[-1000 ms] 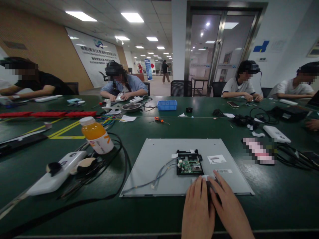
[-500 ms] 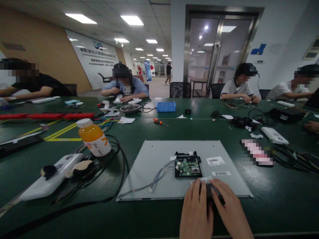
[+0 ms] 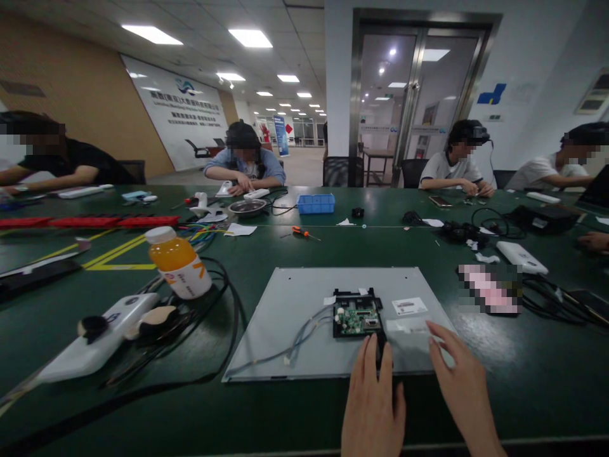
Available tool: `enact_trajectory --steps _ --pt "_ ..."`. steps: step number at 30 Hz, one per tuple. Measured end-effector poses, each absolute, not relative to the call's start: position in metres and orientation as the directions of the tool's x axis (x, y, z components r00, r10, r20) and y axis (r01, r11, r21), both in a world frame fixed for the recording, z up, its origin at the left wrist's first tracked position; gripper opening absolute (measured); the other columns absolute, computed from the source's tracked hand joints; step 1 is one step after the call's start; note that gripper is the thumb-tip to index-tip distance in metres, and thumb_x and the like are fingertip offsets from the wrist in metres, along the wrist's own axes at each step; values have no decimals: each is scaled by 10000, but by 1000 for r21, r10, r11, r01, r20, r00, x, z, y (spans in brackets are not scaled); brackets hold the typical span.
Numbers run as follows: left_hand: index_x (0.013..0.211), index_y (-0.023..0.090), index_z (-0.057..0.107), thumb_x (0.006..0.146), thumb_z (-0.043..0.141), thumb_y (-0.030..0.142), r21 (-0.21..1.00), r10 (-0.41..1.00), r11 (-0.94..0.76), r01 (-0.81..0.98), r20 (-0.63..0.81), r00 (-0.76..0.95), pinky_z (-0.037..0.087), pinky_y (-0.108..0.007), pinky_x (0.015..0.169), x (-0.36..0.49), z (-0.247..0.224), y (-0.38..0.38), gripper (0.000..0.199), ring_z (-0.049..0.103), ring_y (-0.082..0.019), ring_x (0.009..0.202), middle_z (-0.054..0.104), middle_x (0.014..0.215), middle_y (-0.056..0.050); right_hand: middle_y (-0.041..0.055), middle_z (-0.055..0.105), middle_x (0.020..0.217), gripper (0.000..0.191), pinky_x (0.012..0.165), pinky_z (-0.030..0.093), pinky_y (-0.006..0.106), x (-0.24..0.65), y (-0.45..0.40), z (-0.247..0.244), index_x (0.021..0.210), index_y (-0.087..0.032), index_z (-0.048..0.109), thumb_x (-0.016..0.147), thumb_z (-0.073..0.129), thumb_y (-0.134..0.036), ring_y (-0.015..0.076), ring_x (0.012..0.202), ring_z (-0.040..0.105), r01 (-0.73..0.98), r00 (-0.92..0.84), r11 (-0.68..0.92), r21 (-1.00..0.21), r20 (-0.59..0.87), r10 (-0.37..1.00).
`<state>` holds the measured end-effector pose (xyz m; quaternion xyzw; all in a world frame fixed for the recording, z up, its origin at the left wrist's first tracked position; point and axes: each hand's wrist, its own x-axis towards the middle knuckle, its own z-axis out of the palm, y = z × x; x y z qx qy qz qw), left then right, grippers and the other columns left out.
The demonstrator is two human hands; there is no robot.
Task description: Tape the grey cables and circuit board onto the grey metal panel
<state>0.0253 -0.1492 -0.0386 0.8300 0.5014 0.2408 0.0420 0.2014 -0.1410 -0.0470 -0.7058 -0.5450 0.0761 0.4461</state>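
1. On the green table (image 3: 266,419) in front of me, the flat grey panel (image 3: 295,292) is lying with the circuit board (image 3: 356,315) in its black frame near the middle.
2. Beside the frame's lower right corner, a dark piece (image 3: 380,348) is sitting partly under my left hand (image 3: 373,400). That hand's fingers are reaching over it, close together, with the thumb standing away; I cannot tell whether they are gripping it.
3. Over the panel's right side, my right hand (image 3: 461,381) is holding a narrow opening between thumb and forefinger, its fingertips being at the edge of a clear film (image 3: 404,326). Whether they are touching it, I cannot tell.
4. Above that film, a white label (image 3: 409,306) is showing; thin cables (image 3: 297,346) are running from the board across the panel's left side.
5. To the left, a bottle of orange drink (image 3: 178,263) is standing behind a white device (image 3: 102,336) and dark cords (image 3: 233,298).
6. To the right, a pink phone (image 3: 490,289) is lying near a white case (image 3: 522,257).
7. Beyond the panel, an orange screwdriver (image 3: 301,231) and a blue basket (image 3: 316,204) are resting, and four people are sitting along the far side.
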Motion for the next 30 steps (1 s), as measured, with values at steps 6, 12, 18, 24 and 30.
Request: enact_trajectory --steps 6,12,18,24,30 --pt "1439 226 353 895 458 175 323 852 -499 804 356 385 464 -510 1043 25 -35 -149 557 386 -295 1375 366 1508 -108 171 598 1255 432 1019 416 511 222 -133 -62 1197 -135 604 926 395 -399 316 1191 536 809 378 -88 -581 401 834" --pt "1445 216 342 912 445 177 332 851 -506 796 345 397 420 -493 1087 27 -34 -150 544 339 -281 1401 339 1520 -104 192 384 1464 449 1064 341 583 215 -132 -69 1236 -138 578 932 392 -411 363 1368 326 878 350 -91 -471 500 792" --pt "1443 200 341 914 434 164 331 839 -526 783 354 414 386 -477 1116 29 -34 -149 539 304 -269 1419 338 1526 -90 152 373 1503 462 1122 306 526 202 -128 -56 1344 -127 488 961 344 -339 299 1447 197 907 225 13 -420 512 829" --pt "1420 186 375 911 449 161 312 824 -551 774 354 443 390 -474 1114 30 -31 -148 515 325 -266 1408 371 1511 -94 144 492 1433 454 1118 291 531 194 -127 -65 1368 -142 479 969 316 -286 275 1378 375 945 61 91 -314 444 894" --pt "1419 189 374 916 444 170 332 833 -543 771 327 446 389 -493 1103 32 -28 -150 509 360 -278 1384 375 1506 -102 172 504 1416 474 1111 316 498 195 -129 -69 1347 -93 500 961 338 -317 288 1357 403 956 103 24 -293 410 906"
